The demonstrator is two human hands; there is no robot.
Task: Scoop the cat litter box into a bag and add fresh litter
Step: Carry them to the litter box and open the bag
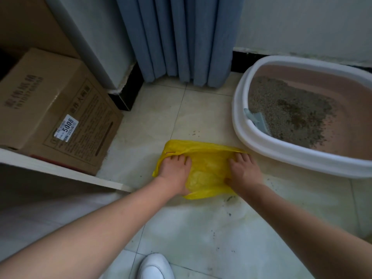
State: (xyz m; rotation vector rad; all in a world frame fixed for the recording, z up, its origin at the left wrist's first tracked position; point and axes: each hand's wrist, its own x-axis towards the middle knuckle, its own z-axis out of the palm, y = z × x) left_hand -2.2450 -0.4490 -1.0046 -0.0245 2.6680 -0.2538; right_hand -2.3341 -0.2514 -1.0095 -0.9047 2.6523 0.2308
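Note:
A yellow plastic bag [207,170] lies on the tiled floor in the middle of the view. My left hand [175,174] grips its left side and my right hand [244,172] grips its right side, stretching the plastic between them. To the right stands the cat litter box [241,125], white-rimmed with a pink inside, holding grey-brown litter [291,113] with darker clumps. A grey scoop [256,119] leans inside the box against its near left wall.
A cardboard box [54,109] sits at the left beside a white shelf board [60,170]. Blue curtains [177,37] hang at the back. Litter crumbs are scattered on the floor [201,228]. My white shoe [154,266] shows at the bottom.

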